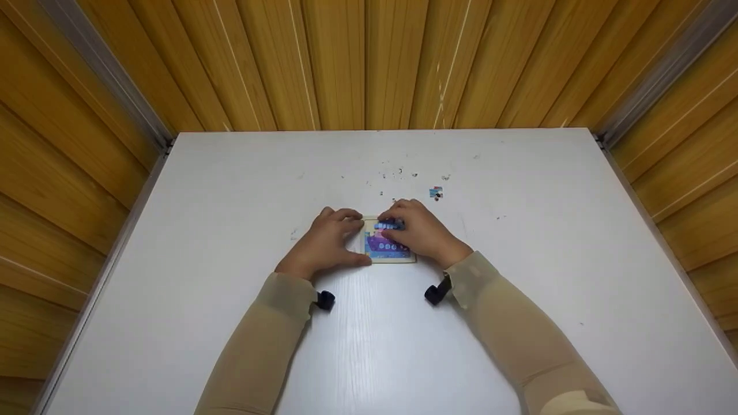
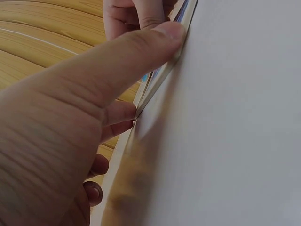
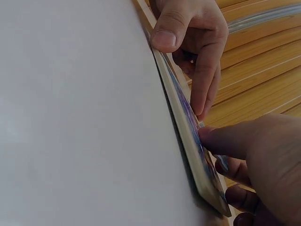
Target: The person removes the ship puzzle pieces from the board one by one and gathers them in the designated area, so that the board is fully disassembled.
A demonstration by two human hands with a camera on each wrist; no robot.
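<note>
A small framed jigsaw puzzle (image 1: 386, 253) lies on the white table, showing a purple boat on blue water. My left hand (image 1: 331, 239) grips its left side, thumb at the near corner and fingers at the far corner. Over the puzzle's far right part, my right hand (image 1: 424, 230) pinches a light-blue puzzle piece (image 3: 223, 163) between thumb and fingers, the thumb tip right at the picture surface. The right hand covers that part of the picture in the head view. The puzzle's pale rim (image 3: 178, 113) shows edge-on from the right wrist.
Another puzzle piece (image 1: 436, 193), blue with red and white, lies on the table (image 1: 230, 230) beyond my right hand. Several small dark marks are scattered toward the far side. Wood-patterned walls (image 1: 346, 63) stand behind and at both sides.
</note>
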